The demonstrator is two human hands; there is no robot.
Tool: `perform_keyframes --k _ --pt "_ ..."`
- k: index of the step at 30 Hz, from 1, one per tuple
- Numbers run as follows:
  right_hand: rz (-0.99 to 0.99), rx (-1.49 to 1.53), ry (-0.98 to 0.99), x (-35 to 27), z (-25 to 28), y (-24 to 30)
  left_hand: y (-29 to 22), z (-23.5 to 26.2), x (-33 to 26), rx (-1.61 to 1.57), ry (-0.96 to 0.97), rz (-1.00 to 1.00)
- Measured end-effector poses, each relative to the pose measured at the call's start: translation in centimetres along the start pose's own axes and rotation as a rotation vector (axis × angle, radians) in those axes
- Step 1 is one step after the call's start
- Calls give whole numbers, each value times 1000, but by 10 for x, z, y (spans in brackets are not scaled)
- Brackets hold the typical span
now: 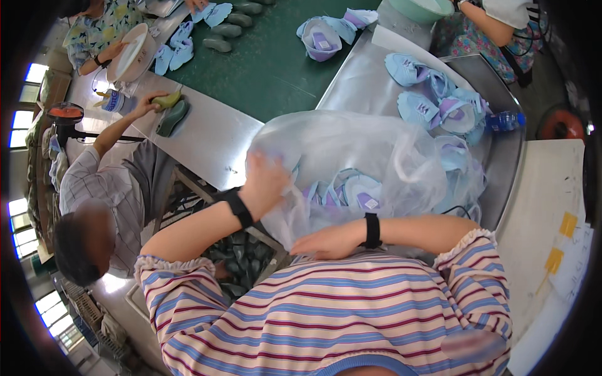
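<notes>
A large clear plastic bag point(351, 135) lies across the metal table in front of me, with light blue and purple shoe uppers point(360, 191) showing inside it. At the bag's left side is my left hand point(266, 185), touching the plastic; motion smears its fingers, so their grip cannot be made out. My right hand point(329, 243) rests against the bag's near edge, close to my body, its fingers stretched toward the left. More light blue shoe uppers point(417, 109) are piled just beyond the bag on the right, and some are partly covered by the plastic.
A green conveyor belt point(276, 81) carries shoe uppers point(320, 37) and dark shoe lasts point(229, 29). To the left, a seated co-worker point(103, 182) handles a last point(166, 100). A blue-capped bottle point(505, 121) lies by the right-hand rim. Other people work at the far side.
</notes>
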State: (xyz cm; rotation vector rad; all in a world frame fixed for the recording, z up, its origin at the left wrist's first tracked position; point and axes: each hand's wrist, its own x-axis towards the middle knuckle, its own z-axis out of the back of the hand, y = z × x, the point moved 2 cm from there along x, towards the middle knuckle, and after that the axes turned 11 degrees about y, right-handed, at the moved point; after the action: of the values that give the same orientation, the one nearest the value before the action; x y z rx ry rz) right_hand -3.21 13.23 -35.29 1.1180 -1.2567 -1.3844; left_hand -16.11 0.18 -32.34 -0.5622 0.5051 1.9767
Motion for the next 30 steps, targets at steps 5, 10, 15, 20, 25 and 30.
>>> perform_keyframes --k 5,10,15,20,25,30 --pt "-532 -16 -179 -25 43 -18 45 -48 -33 278 379 458" --pt "-530 -1011 -488 27 115 -69 10 -44 -22 -47 -107 -122" --pt "-464 -1361 -461 64 127 -123 -5 -90 -51 -1 103 -116" --pt "-404 -761 -349 45 151 -139 12 -116 -74 -238 111 -55" --pt "-400 83 -222 -11 216 -65 22 -135 -72 -374 233 29" --pt "-386 405 -161 -66 217 21 41 -11 -51 -1063 -633 87"
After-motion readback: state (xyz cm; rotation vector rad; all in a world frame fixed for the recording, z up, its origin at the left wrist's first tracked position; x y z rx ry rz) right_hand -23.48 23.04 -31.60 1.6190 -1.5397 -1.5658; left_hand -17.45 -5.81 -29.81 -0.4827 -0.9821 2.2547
